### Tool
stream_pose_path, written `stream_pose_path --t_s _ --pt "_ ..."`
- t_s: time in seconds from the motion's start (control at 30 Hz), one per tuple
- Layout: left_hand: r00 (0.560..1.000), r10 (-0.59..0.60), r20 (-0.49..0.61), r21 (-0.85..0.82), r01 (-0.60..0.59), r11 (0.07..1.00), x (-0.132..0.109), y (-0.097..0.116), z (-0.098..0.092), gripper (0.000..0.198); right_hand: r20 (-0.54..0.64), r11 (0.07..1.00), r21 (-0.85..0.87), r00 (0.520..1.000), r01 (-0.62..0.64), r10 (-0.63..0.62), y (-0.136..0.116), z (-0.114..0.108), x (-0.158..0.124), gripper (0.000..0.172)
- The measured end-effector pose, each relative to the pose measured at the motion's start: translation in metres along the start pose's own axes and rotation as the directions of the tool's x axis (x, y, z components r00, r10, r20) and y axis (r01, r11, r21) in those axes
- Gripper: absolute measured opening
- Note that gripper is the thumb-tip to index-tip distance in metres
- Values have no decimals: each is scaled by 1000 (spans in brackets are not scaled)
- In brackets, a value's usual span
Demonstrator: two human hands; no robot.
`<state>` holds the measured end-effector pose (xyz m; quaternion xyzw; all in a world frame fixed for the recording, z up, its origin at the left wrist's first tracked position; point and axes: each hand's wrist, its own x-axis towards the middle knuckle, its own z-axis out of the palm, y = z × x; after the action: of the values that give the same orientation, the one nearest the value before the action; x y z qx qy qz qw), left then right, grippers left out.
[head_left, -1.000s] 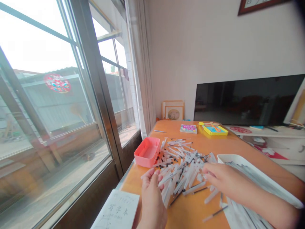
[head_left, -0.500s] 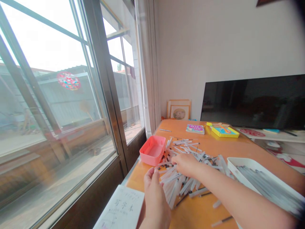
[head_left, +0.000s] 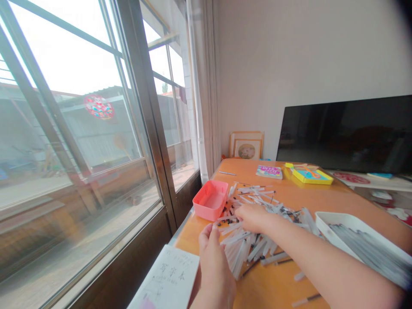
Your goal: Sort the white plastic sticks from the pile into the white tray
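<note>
A spread pile of translucent pen barrels and small dark parts (head_left: pixel 254 246) covers the middle of the orange-brown table. My left hand (head_left: pixel 215 255) is in front of a pink basket, its thumb and index finger closed round one end of a translucent barrel (head_left: pixel 225 218). Over the pile, my right hand (head_left: pixel 252 218) has its fingers bent together at the barrel's other end; the fingertips are partly hidden. The pink basket (head_left: pixel 210 199) stands just beyond my left hand. To the right is a white tray (head_left: pixel 325 227) holding many thin pen pieces.
A white notebook (head_left: pixel 167 279) lies at the near left, beside the window. Farther back are a silver pen (head_left: pixel 227 173), a colourful booklet (head_left: pixel 269 171) and a yellow box (head_left: pixel 312 176). A dark television (head_left: pixel 347 133) stands behind the table.
The view has shifted slightly, so the table and things appear a little farther right. Both hands keep nearly the same pose around the barrel.
</note>
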<state>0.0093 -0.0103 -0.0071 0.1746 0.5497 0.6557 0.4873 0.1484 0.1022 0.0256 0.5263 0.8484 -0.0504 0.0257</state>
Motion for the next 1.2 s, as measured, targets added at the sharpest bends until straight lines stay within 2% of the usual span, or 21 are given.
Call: stream_pose_path --t_s 0.17,0.27,0.37,0.43,0.53,0.6,0.67,0.77,0.87,1.0,1.2 --pt "997 69 42 -25 -68 997 -4 0 3 43 -58 992 125 998 -27 35 22 -9 -22 17" --pt "983 92 158 -54 -84 995 -13 2 6 44 -39 970 243 999 13 -4 22 -11 -42 18" --pt "942 76 326 -62 -59 996 -22 2 8 41 -22 877 476 998 62 -59 13 -6 -63 17" --pt "914 70 400 -47 -56 997 -24 -1 8 34 -21 794 601 995 94 -102 7 -1 -75 14" --pt "914 89 396 -40 -79 996 -21 -7 8 34 32 706 701 984 102 -173 12 5 -82 11" --pt "930 102 354 -54 -89 995 -17 -10 7 35 52 687 725 989 56 -137 26 7 -76 15" --pt "946 80 315 -67 -62 996 -14 -11 7 34 -17 734 679 1000 -6 25 46 10 -63 18" --pt "960 7 280 -97 21 995 -11 -12 7 31 -69 777 625 986 -77 153 76 16 -37 11" --pt "957 -43 288 -136 86 987 -11 -13 7 31 -102 810 569 966 -140 239 96 25 -13 9" --pt "945 -85 314 -198 152 968 -12 -14 8 31 -148 848 493 941 -195 303 105 36 7 7" --pt "941 -88 326 -233 170 957 -14 -14 9 30 -162 879 409 929 -244 333 112 43 20 9"
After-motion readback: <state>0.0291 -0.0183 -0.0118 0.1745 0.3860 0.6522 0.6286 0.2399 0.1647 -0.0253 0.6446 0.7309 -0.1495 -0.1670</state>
